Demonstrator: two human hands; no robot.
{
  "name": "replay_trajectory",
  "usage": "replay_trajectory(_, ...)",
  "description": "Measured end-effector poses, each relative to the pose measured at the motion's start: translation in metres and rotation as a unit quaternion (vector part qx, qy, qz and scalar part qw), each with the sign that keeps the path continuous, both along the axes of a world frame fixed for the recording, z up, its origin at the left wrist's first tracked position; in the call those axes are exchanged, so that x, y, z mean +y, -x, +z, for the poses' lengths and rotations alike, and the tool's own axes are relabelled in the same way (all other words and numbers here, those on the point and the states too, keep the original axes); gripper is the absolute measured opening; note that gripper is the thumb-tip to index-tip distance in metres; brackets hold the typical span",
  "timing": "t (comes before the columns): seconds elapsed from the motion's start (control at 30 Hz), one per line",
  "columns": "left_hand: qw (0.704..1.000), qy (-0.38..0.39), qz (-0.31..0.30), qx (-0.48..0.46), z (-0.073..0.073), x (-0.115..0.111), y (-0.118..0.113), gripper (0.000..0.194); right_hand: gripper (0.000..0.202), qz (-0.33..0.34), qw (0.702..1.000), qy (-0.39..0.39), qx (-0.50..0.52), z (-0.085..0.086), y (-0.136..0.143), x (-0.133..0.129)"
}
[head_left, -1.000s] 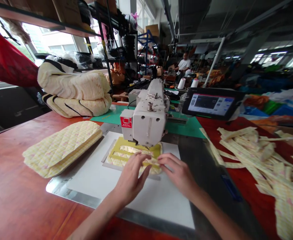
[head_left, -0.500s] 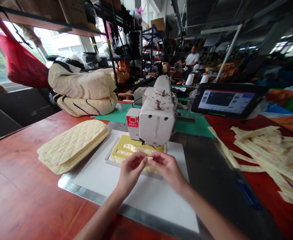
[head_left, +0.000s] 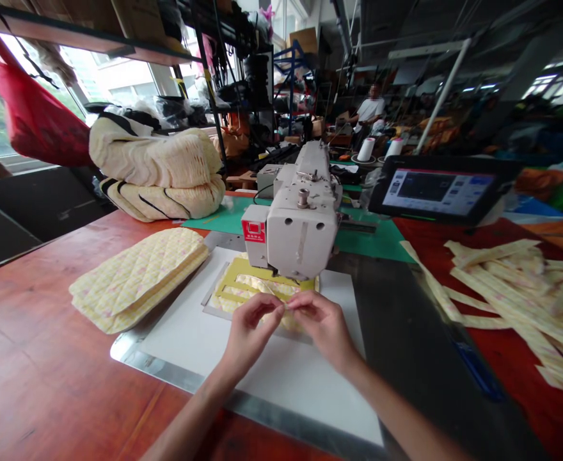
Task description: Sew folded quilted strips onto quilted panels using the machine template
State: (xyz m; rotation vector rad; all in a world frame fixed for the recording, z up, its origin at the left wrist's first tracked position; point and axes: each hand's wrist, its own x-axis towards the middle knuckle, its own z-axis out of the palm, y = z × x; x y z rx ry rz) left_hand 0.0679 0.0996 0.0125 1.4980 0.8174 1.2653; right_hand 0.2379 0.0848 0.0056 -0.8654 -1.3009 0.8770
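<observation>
My left hand (head_left: 256, 323) and my right hand (head_left: 320, 320) meet fingertip to fingertip, both closed in a pinch. Between them is a small bit of pale yellow fabric strip (head_left: 286, 308), mostly covered by the fingers. Just beyond lies a yellow slotted template (head_left: 228, 272) over a quilted yellow fabric piece (head_left: 220, 305), clamped on a white sheet (head_left: 185, 339). The head of a white sewing machine (head_left: 301, 240) stands right behind the template; its needle area is hidden.
A stack of quilted pieces (head_left: 135, 275) lies left. Loose fabric strips (head_left: 516, 288) and a blue tool (head_left: 478, 371) are on the right, below a control screen (head_left: 439, 189). Bundled padding (head_left: 157, 166) sits at the back left. A person (head_left: 370, 109) stands far behind.
My pinched fingers have shifted only slightly, and the pale bit between them shows less. The whole view has moved a little; the template and machine stay put.
</observation>
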Motion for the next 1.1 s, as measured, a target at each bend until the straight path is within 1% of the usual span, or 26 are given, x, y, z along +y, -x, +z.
replay_trajectory(0.1,1.0,-0.006,0.003,-0.001,0.0,0.0,0.0,0.017,0.005,-0.011,0.999,-0.03,-0.029,-0.001,-0.001,-0.002)
replay_trajectory(0.17,1.0,-0.013,0.007,-0.002,-0.001,0.0,-0.001,0.016,0.005,-0.006,0.999,-0.027,-0.041,0.001,-0.003,-0.004)
replay_trajectory(0.23,1.0,-0.024,0.014,0.001,0.0,-0.001,-0.002,0.013,0.005,0.015,0.999,0.003,-0.049,0.004,-0.007,-0.006)
replay_trajectory(0.37,0.998,-0.052,0.029,0.022,0.0,-0.004,-0.003,0.009,0.019,0.065,0.991,0.089,-0.08,0.009,-0.013,-0.007)
replay_trajectory(0.47,0.997,-0.063,0.04,0.032,0.0,-0.005,-0.004,0.008,0.025,0.069,0.987,0.108,-0.099,0.006,-0.013,-0.005)
replay_trajectory(0.57,0.997,-0.056,0.049,0.037,-0.002,-0.003,-0.004,0.013,0.027,0.053,0.989,0.105,-0.088,0.002,-0.013,-0.002)
replay_trajectory(0.67,0.995,-0.056,0.049,0.063,-0.004,0.0,-0.003,0.016,0.028,0.043,0.992,0.104,-0.065,-0.001,-0.013,0.0)
replay_trajectory(0.73,0.995,-0.054,0.038,0.07,-0.006,0.002,-0.002,0.017,0.028,0.045,0.992,0.104,-0.052,-0.002,-0.013,0.001)
replay_trajectory(0.87,0.999,-0.03,0.007,0.041,-0.007,0.006,-0.005,0.022,0.031,0.05,0.992,0.112,-0.036,-0.006,-0.016,0.003)
replay_trajectory(0.9,0.999,-0.029,0.004,0.036,-0.007,0.007,-0.007,0.022,0.032,0.053,0.991,0.117,-0.036,-0.007,-0.02,0.004)
replay_trajectory(0.97,0.998,-0.045,0.003,0.036,-0.007,0.009,-0.013,0.022,0.032,0.08,0.987,0.128,-0.059,-0.007,-0.032,0.007)
replay_trajectory(1.07,0.992,-0.105,-0.011,0.073,-0.007,0.011,-0.024,0.018,0.031,0.147,0.971,0.139,-0.131,-0.003,-0.062,0.012)
replay_trajectory(1.1,0.987,-0.131,-0.019,0.094,-0.008,0.012,-0.028,0.016,0.032,0.16,0.965,0.143,-0.149,-0.001,-0.073,0.013)
